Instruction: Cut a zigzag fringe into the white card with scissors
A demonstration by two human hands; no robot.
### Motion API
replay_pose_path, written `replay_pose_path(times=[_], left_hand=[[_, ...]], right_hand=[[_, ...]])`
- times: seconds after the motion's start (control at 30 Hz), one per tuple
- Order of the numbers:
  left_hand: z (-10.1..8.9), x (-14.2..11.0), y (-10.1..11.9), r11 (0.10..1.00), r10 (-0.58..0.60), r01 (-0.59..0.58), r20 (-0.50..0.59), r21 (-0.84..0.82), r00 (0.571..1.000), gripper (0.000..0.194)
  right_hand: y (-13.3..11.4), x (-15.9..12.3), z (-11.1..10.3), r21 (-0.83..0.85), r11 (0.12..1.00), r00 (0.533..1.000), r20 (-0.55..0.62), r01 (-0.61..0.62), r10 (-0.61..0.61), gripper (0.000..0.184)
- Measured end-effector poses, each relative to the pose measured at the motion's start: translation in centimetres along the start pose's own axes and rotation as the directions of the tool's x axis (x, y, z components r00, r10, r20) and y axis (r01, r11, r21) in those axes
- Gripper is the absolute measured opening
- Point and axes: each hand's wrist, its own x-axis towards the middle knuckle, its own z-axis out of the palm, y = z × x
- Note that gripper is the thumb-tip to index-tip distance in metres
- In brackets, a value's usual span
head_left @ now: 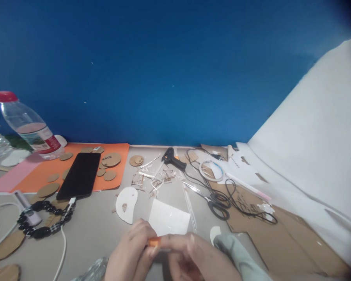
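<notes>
My left hand (132, 253) is closed in a pinch on a small orange piece (154, 242), which might be folded paper; its exact kind is hard to make out. From the other side, my right hand (197, 254) has its fingers curled and its forefinger at the piece's right end. Just beyond the hands lies a white square sheet (169, 217). To its left rests a white bird-shaped cutout (126, 205) with a small brown patch on it. Right of the sheet are black-handled scissors (218, 207), blades pointing back left.
A black glue gun (173, 159) lies behind paper scraps (160, 177), its cord trailing right over cardboard (292, 234). At left are a phone (80, 175), a bottle (36, 130), a bead bracelet (41, 232) and cardboard discs (48, 190). A blue panel (175, 78) rises behind.
</notes>
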Motion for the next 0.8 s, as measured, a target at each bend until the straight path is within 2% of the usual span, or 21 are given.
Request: replay_pose_path(times=[0.1,0.23,0.3,0.4,0.5,0.67,0.8], left_hand=[[0.0,-0.1,-0.4,0.999,0.011,-0.014,0.051,0.048,0.999,0.013],[0.0,0.1,-0.1,0.999,-0.004,0.002,0.04,0.038,0.999,0.015],[-0.1,0.3,0.2,1.0,0.004,-0.003,0.02,-0.017,1.0,0.018],[-0.4,0.8,0.3,0.99,0.061,-0.064,-0.03,-0.122,0.998,0.033],[-0.6,1.2,0.2,0.983,0.091,-0.101,-0.07,-0.154,0.993,0.04],[-0.6,1.2,0.5,0.983,0.063,-0.07,-0.045,-0.167,0.997,0.037],[-0.6,1.1,1.0,0.976,0.01,-0.029,-0.09,-0.214,0.996,0.038]], right_hand=[[0.7,0.3,0.1,0.161,0.986,0.997,-0.054,-0.039,0.049,0.08],[0.9,0.7,0.5,0.435,0.9,0.998,-0.018,-0.044,0.057,0.086],[1.0,0.8,0.5,0.462,0.885,0.998,0.015,-0.057,0.057,0.087],[1.3,0.6,0.2,0.397,0.916,0.999,0.029,-0.053,0.045,0.085],[1.6,0.6,-0.2,0.383,0.921,0.996,0.075,-0.069,0.044,0.085],[2.2,1.5,-0.3,0.568,0.811,0.966,0.26,-0.141,-0.015,0.085],[2.7,2.0,0.1,0.682,0.718,0.963,0.264,-0.143,-0.059,0.082]])
